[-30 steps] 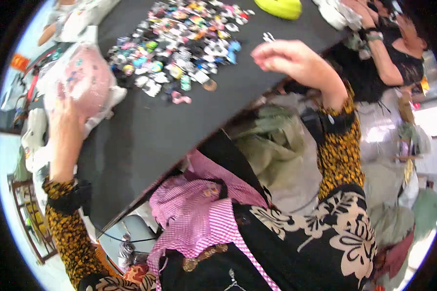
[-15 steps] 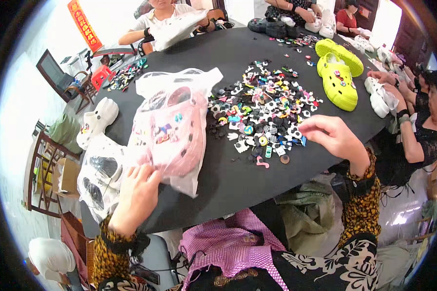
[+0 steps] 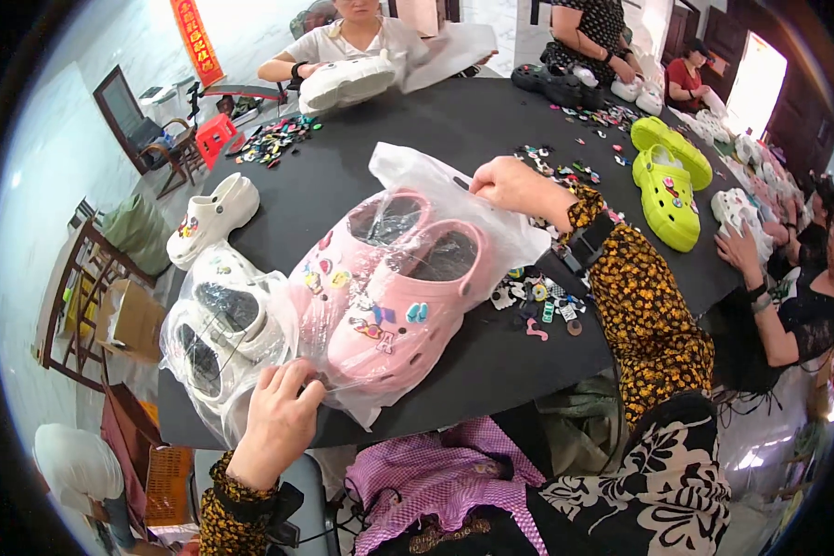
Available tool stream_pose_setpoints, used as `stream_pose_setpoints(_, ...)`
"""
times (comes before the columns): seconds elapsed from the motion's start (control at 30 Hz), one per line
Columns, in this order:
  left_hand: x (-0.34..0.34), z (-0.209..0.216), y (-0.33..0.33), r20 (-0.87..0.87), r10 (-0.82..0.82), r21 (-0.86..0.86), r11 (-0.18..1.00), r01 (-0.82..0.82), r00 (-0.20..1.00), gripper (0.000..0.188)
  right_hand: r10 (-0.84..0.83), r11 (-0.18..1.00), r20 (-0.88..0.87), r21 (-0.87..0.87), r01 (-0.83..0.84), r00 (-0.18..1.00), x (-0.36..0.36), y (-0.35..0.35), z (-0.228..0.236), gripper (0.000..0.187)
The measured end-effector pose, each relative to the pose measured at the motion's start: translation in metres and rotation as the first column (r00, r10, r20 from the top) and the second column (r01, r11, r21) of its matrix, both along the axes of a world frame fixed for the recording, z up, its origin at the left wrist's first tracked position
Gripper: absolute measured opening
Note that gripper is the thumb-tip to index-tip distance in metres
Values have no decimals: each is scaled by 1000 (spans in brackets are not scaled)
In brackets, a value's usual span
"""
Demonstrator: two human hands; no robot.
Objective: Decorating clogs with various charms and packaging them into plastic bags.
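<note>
A pair of pink clogs [image 3: 394, 338] with colourful charms lies inside a clear plastic bag [image 3: 403, 170] on the table in front of me. My right hand [image 3: 519, 190] is closed on the bag's far edge, above the heels of the clogs. By the toes, my left hand [image 3: 283, 417] pinches the near corner of the same bag. Just left of it, touching the pink pair, sits another clear bag holding white clogs [image 3: 241, 320]. A loose white clog [image 3: 215, 218] with charms stands beyond that one. My right forearm hides much of the charm pile [image 3: 547, 298].
Lime green clogs [image 3: 672, 199] rest on the dark table [image 3: 477, 389] at the right. More charms [image 3: 273, 141] lie at the far left. Across the table a person handles a white clog [image 3: 347, 82]. Other people work with clogs along the far and right edges.
My right hand has moved left from beside the charm pile and taken hold of the bag's far edge. The bag with the pink clogs has turned and come nearer.
</note>
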State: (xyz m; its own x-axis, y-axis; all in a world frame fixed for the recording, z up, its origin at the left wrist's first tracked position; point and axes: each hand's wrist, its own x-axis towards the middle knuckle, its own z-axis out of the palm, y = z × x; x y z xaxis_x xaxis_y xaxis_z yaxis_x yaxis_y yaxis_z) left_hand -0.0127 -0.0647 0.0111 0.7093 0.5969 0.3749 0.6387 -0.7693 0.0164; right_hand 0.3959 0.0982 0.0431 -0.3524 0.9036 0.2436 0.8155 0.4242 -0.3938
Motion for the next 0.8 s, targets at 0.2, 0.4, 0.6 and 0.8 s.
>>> stream_pose_setpoints(0.2, -10, -7, 0, 40, 44, -53, 998, -42, 998, 14, 190, 839, -359, -424, -341, 914, -45, -7, 20, 32)
stream_pose_setpoints(0.4, -14, -8, 1, 89, 110, -42, 993, -107, 990, 34, 358, 857, 99, -430, -285, 928, -65, 4, 8, 47)
stream_pose_setpoints(0.6, -22, -16, 12, -37, 291, 23, 957, -291, 956, 60, 295, 956, 380, -113, -272, 877, -69, 11, -9, 39)
stream_pose_setpoints(0.8, -31, -28, 16, -93, 326, 148, 939, -311, 941, 52, 254, 910, 323, 239, -339, 912, -79, -17, 22, 18)
